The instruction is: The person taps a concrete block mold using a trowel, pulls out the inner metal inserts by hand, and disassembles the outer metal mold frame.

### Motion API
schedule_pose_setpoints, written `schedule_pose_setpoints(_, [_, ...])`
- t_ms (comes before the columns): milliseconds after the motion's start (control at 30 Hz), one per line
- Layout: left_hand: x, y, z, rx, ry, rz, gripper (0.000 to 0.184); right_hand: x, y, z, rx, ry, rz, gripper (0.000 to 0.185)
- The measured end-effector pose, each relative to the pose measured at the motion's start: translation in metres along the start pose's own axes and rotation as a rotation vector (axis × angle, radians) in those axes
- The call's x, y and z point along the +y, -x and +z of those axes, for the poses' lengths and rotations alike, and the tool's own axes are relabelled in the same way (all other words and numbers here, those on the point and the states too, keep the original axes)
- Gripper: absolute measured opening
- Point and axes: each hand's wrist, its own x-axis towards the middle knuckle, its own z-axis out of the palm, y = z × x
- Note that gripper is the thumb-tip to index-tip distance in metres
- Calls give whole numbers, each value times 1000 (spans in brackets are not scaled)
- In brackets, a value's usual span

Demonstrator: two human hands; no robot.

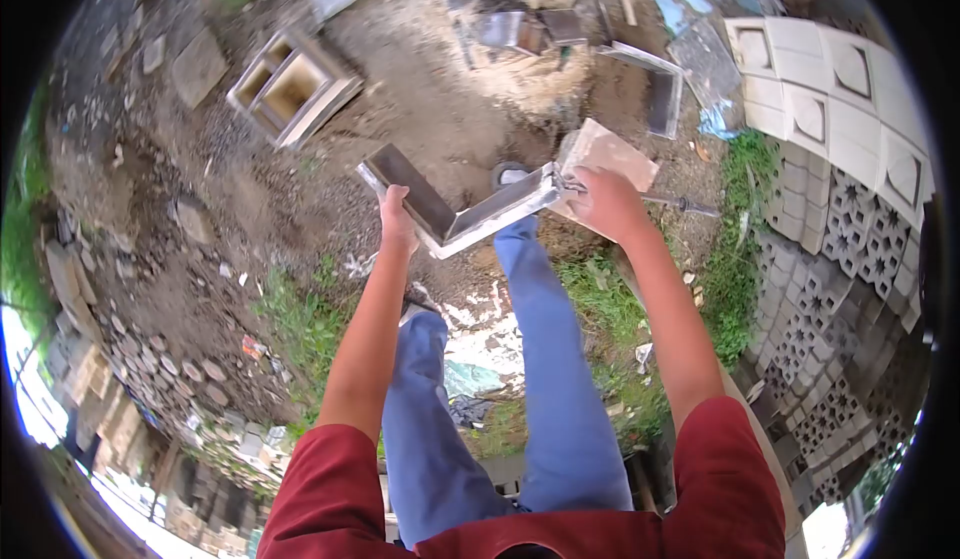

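Note:
An L-shaped metal frame (490, 213), dark inside with pale, crusted edges, is held up in front of my legs. My left hand (397, 219) grips its left arm near the corner, thumb on the edge. At the frame's right end is my right hand (603, 202), its fingers closed round something at that end that I cannot make out. A flat pinkish slab (622, 156) lies just behind and beside my right hand. A metal rod (682, 203) sticks out to the right of that hand.
A box-like block mould (293, 89) sits on the ground at the upper left. Another angled frame (664, 97) lies at the upper right. Pale blocks (825, 84) and patterned blocks (855, 221) line the right side. Grass and rubble surround my feet.

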Motion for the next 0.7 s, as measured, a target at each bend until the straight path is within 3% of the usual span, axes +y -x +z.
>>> schedule_pose_setpoints(100, [0,-7,46,-30,-75,-64,53,38,24,-26,88,4,59,41])
schedule_pose_setpoints(167, [0,-9,86,-64,-104,-109,55,49,45,-24,797,42,274,33])
schedule_pose_setpoints(200, [-4,-12,109,-74,-98,-118,55,59,60,1,915,-85,407,23])
schedule_pose_setpoints(267, [-8,-14,155,-24,-110,-99,53,44,69,33,868,-626,778,22])
schedule_pose_setpoints(333, [-16,-14,195,-25,-202,-100,51,38,70,49,542,-1021,825,31])
schedule_pose_setpoints(367, [-22,-18,211,-25,-265,-86,49,32,61,54,547,-1041,847,31])
schedule_pose_setpoints(433, [-37,-21,252,-25,-327,-41,55,30,38,62,712,-1402,657,38])
schedule_pose_setpoints(633, [-100,-42,354,-31,-523,136,74,99,9,54,921,-1459,999,32])
schedule_pose_setpoints(700, [-116,-50,391,-77,-804,204,91,133,-1,58,919,-1463,1002,30])
